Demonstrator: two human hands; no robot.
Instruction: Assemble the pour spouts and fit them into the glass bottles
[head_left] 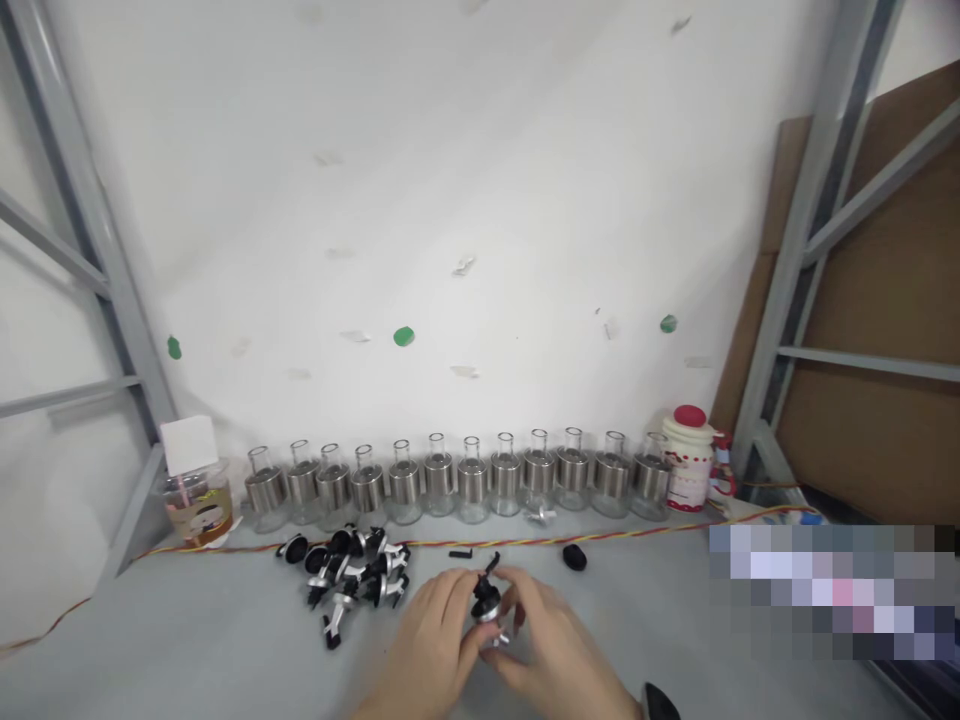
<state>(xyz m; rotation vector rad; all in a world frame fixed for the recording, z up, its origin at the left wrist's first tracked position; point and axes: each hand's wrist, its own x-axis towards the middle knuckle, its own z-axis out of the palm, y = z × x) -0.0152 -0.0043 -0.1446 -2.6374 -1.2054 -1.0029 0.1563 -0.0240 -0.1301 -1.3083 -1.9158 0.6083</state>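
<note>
On the near side of the twisted red-and-yellow wire (487, 543), a black-and-silver bottle pourer (487, 600) sits between the fingertips of both hands — neither is clearly nearer. Its long axis runs roughly toward the wire, black tip foremost. The left hand (427, 640) pinches it, thumb by the silver part; the right hand (553, 640) curls in opposite, fingers bent around it — how firmly, I cannot tell.

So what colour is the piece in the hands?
The piece is black and silver: the head view.
</note>
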